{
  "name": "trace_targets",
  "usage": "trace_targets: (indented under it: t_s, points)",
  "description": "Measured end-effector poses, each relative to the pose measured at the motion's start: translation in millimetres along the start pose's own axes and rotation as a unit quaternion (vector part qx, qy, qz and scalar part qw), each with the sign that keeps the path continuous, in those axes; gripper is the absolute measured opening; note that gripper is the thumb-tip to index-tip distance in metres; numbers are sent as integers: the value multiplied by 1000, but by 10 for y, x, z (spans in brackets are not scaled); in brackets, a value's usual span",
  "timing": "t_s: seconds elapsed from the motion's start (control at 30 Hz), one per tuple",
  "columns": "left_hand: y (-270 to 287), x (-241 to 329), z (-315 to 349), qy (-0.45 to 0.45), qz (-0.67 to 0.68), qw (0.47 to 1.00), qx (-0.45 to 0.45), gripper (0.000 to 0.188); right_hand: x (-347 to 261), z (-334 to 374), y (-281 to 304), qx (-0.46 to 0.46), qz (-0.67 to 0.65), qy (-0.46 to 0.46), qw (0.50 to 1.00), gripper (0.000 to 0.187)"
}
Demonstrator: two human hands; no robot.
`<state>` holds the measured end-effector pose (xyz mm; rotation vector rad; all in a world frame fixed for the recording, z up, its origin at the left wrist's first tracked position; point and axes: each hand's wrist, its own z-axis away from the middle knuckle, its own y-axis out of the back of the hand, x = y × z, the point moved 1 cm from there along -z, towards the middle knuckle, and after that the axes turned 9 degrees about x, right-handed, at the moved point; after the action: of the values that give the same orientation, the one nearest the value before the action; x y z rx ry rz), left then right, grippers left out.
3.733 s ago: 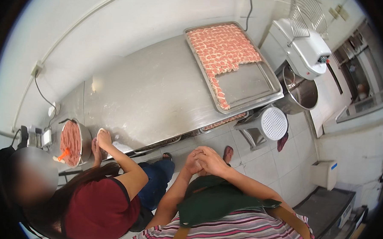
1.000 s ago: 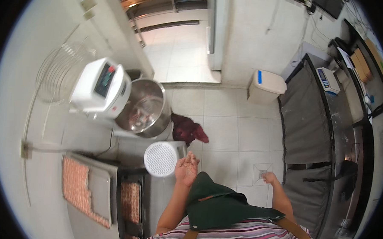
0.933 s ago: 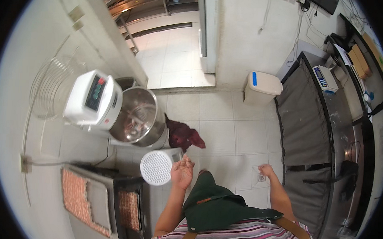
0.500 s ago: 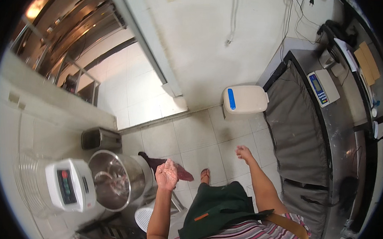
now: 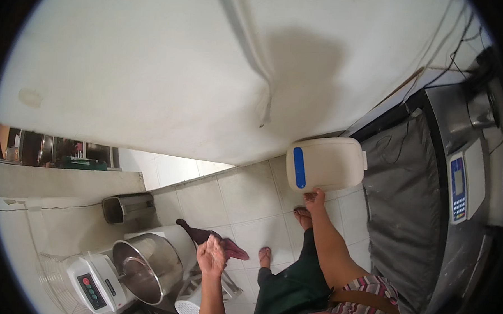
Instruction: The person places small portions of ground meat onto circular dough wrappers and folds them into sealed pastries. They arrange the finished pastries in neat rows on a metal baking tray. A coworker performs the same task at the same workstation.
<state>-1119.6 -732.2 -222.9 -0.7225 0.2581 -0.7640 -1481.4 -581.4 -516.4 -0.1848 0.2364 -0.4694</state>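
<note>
Fingertips of the right hand (image 5: pixel 315 198) meet the lower edge of a cream plastic bin (image 5: pixel 327 163), a rounded box with one blue stripe on its lid; the bin sits just beyond the hand, on the tiled floor (image 5: pixel 244 196) against the white wall (image 5: pixel 182 70). That hand is stretched out rather than closed around anything, though whether the fingers truly press the bin or only overlap it I cannot tell. The left hand (image 5: pixel 212 255) is raised with its fingers loosely spread and nothing in it. Just past it on the floor lies one dark red cloth (image 5: pixel 214 238), crumpled, and to its left stands one mixer (image 5: pixel 97 282) with a white body and a round, shiny steel bowl (image 5: pixel 145 267). Below the left hand is one white round perforated part (image 5: pixel 187 310), only partly in view. Beyond the mixer sits one small grey metal box (image 5: pixel 127 206). Two feet in sandals show between the hands, one (image 5: pixel 303 216) right beneath the right hand, one (image 5: pixel 265 256) nearer the left. To the right of the right hand runs a long counter under a dark grey cover (image 5: pixel 406 214), wrinkled and matte, and farther right lies one scale (image 5: pixel 465 180) with a blue keypad. The person wears a dark green apron (image 5: pixel 290 288) over a striped shirt (image 5: pixel 369 291).
</note>
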Motion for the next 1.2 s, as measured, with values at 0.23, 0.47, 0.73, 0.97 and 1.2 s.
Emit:
trace_targets:
  t_s: [0.23,0.47,0.73,0.97,1.2]
  points:
    - [-386,-1340,-1742,-90,-230,969,11,54,-537,1362,-71,-90,-29,-17,995,20]
    - [-992,-2495,-2287,-384,-729,566,-2,39,-1215,1798,-90,-215,75,-27,973,34]
    - [-842,-2223,-1352,-424,-760,487,-74,22,-1161,1511,58,-136,227,27,964,27]
    - [-204,-1733,-404,-473,-774,420,-37,23,-1050,1535,-182,-191,450,122,864,36]
    - [2390,-1043,1914,-366,-673,537,354,19,-712,1365,-171,-401,848,280,206,11]
